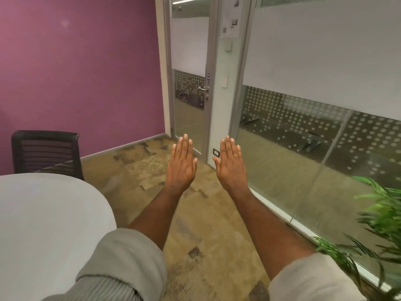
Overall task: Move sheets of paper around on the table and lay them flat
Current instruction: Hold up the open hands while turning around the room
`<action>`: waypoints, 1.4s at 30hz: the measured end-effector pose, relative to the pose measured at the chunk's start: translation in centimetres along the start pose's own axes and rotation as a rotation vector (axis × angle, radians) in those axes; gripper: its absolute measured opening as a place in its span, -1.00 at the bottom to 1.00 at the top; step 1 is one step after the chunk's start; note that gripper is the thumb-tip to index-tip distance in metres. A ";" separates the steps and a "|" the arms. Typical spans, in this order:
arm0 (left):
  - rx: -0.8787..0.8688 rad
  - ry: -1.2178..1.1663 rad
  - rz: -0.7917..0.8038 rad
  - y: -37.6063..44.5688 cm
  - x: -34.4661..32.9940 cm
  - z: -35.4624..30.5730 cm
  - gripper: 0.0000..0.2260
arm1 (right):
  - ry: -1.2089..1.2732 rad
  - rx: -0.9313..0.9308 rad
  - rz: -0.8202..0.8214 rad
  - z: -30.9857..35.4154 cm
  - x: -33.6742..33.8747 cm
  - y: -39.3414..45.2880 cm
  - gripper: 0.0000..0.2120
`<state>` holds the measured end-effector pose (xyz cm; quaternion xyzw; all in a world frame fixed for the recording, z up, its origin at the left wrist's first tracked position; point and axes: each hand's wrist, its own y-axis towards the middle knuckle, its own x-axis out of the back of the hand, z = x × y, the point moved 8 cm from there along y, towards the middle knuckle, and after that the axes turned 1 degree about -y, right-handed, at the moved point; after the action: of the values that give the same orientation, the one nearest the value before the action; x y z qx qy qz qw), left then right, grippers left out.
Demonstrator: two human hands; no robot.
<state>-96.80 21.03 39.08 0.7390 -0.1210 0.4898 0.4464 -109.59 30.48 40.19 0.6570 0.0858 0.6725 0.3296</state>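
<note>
Left hand (181, 164) and right hand (230, 165) extended forward side by side, palms down, fingers straight and together, holding nothing, raised over the mottled tan carpet floor (208, 231), clear of the counter. Round white counter (43, 224) at lower left, visible surface bare; no paper sheets in view. Black mesh-back chair (46, 152) behind its far edge. Purple wall (82, 68), glass door (191, 83), frosted dotted glass partition (314, 88). Green leafy plant (377, 216) at right.

The wall (82, 68) at 10 o'clock is plain purple. The chair (46, 152) is black. The table (43, 224) at 8 o'clock is white. The carpet (208, 224) is tan with dark patches. The glass (325, 118) at 3 o'clock has white dots. The plant (382, 216) is green. The sleeves (121, 263) are grey.
</note>
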 end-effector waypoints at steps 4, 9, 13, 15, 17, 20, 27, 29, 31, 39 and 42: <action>0.062 0.049 0.024 5.7 -4.4 1.6 -0.44 | 0.062 0.074 0.020 -2.9 -4.3 6.6 -0.30; 0.161 0.073 0.002 11.9 -7.9 3.9 -0.44 | 0.093 0.172 0.071 -4.5 -9.7 15.1 -0.29; 0.264 0.099 -0.011 16.7 -10.0 8.1 -0.44 | 0.121 0.221 0.088 -3.5 -14.1 22.2 -0.30; 0.300 0.092 -0.026 19.1 -11.3 11.1 -0.44 | 0.135 0.247 0.094 -2.2 -16.7 25.7 -0.30; 0.324 0.114 -0.028 21.2 -12.9 14.5 -0.45 | 0.149 0.264 0.101 -0.7 -19.6 28.9 -0.29; 0.376 0.159 -0.025 24.7 -15.0 20.8 -0.45 | 0.149 0.292 0.102 1.7 -24.3 34.3 -0.30; 0.443 0.222 -0.009 34.0 -18.3 36.2 -0.45 | 0.135 0.342 0.104 8.6 -34.1 47.8 -0.30; 0.458 0.247 -0.002 36.6 -18.4 40.4 -0.45 | 0.135 0.342 0.097 10.5 -36.4 51.6 -0.30; 0.475 0.248 -0.008 38.7 -18.6 44.3 -0.45 | 0.148 0.347 0.107 12.6 -38.7 55.0 -0.30; 0.543 0.313 -0.025 45.3 -21.1 59.1 -0.44 | 0.209 0.458 0.116 22.7 -48.5 66.9 -0.32; 0.578 0.342 -0.038 47.5 -21.7 65.1 -0.44 | 0.261 0.505 0.117 26.8 -52.3 71.7 -0.34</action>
<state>-96.65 -62.44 38.79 0.7443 0.1132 0.6124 0.2413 -112.26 -62.19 39.48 0.6299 0.2540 0.7268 0.1023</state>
